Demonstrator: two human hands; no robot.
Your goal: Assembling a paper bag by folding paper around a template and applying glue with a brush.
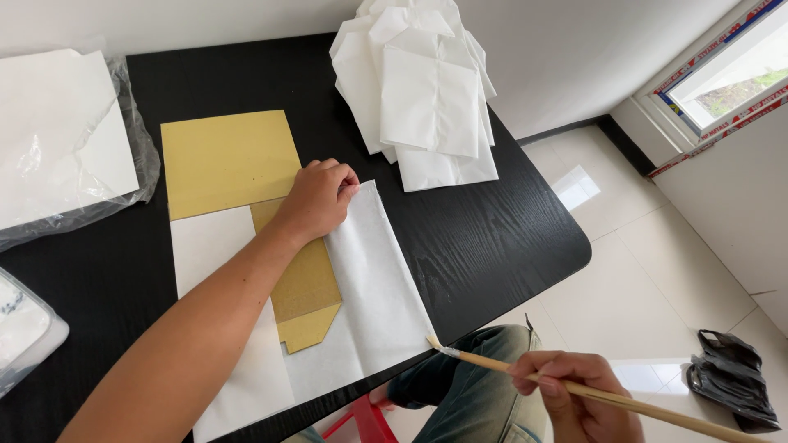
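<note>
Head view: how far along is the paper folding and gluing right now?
Done: a stack of folded white pieces lies at the table's far edge. In hand: the left hand presses a white sheet folded over a gold card template, while the right hand holds a brush whose tip touches the sheet's near corner. Left: a wrapped pack of blank sheets waits at left.

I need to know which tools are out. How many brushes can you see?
1. A single brush with a wooden handle is held in the right hand, its tip at the near corner of the white paper sheet. Others may lie out of view.
</note>
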